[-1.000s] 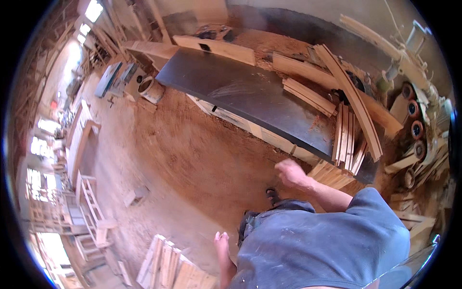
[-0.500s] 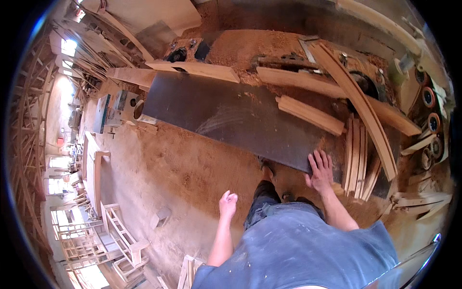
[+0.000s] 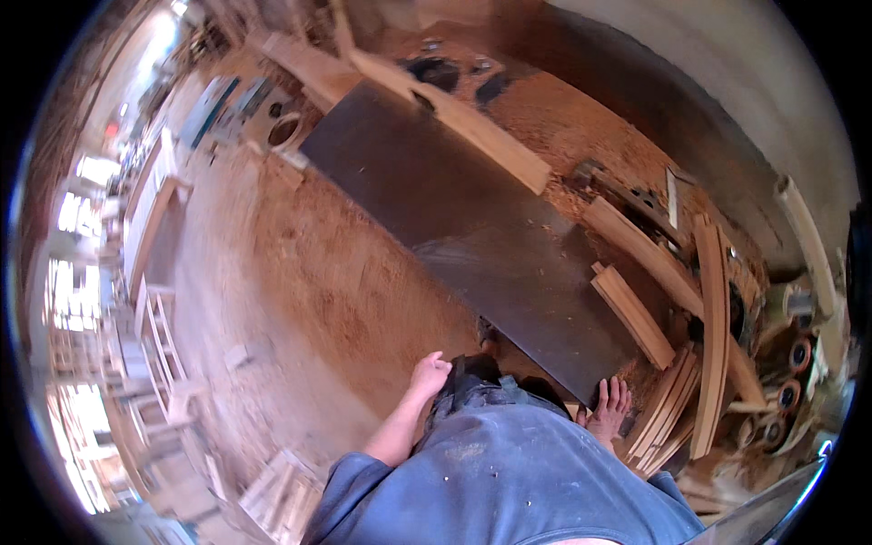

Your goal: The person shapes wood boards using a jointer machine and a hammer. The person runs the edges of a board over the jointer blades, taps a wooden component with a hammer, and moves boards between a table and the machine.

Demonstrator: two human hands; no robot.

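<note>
My right hand (image 3: 610, 411) lies with its fingers stretched out on the near right corner of a long dark flat tabletop (image 3: 436, 218). Nothing shows in its grasp. Beyond it, a few grooved wooden strips (image 3: 633, 316) lie together on the same surface. To its right is a stack of wooden strips (image 3: 665, 411). My left hand (image 3: 431, 374) hangs in front of my waist, left of the tabletop and apart from it. Its fingers are curled in, and I see nothing in them.
A wooden board (image 3: 490, 136) runs along the tabletop's far edge, with sawdust behind it. At right a long wooden piece (image 3: 713, 336) lies across another timber. Wooden frames (image 3: 163, 350) and a small block (image 3: 247, 352) stand on the dusty floor at left.
My view has turned to the right, so the tabletop slants more steeply. The left hand is closer to my waist. The right hand stays at the tabletop's near corner.
</note>
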